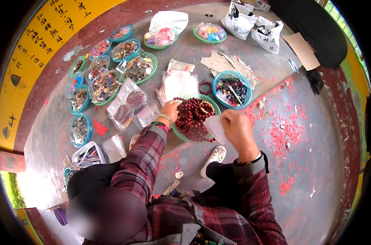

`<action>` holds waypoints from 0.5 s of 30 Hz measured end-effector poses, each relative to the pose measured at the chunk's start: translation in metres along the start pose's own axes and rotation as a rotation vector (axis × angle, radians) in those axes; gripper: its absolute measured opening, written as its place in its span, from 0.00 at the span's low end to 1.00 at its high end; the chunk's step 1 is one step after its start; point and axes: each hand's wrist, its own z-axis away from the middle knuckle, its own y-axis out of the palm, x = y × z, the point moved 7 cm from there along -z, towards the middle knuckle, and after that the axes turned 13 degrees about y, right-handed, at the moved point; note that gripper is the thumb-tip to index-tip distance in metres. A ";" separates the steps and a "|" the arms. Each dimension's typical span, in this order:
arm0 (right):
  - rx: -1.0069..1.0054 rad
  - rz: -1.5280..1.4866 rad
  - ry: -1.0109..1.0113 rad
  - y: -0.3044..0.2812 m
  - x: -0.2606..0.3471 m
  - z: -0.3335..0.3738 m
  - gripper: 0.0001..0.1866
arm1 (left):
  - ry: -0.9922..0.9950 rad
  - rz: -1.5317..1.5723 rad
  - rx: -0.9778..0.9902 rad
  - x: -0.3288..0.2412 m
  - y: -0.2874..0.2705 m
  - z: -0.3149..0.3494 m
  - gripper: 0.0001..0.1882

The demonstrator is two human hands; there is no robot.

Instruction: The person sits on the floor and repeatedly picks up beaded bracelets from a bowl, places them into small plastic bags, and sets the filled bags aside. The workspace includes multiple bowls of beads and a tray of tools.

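Between my hands is a pale green bowl (187, 138) heaped with strings of dark red beads (190, 120); a stretch of yellowish beads (206, 107) lies among them. My left hand (170, 111), with a bangle at the wrist, is closed at the bowl's left side, its fingertips on the bead strings. Over the bowl's right side my right hand (237, 130) pinches a small clear plastic bag (216, 128), which hangs beside the beads. What is inside the bag, if anything, cannot be made out.
Beyond the bowl lie stacked clear bags (178, 86), a bead bracelet (205, 87) and a blue basin of dark cords (233, 90). Several basins of small parts (105, 85) stand left. Red scraps (283, 134) litter the floor at right. A dark, partly blurred shape (106, 212) covers the lower left.
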 end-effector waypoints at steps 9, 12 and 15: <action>0.287 0.058 -0.185 0.045 0.033 0.030 0.04 | -0.027 0.033 0.155 0.021 0.018 -0.022 0.10; 0.317 0.055 -0.187 0.045 0.034 0.030 0.04 | 0.001 0.070 0.149 0.026 0.010 -0.026 0.10; 0.317 0.067 -0.180 0.046 0.031 0.031 0.04 | -0.185 0.208 0.008 0.037 0.003 -0.039 0.09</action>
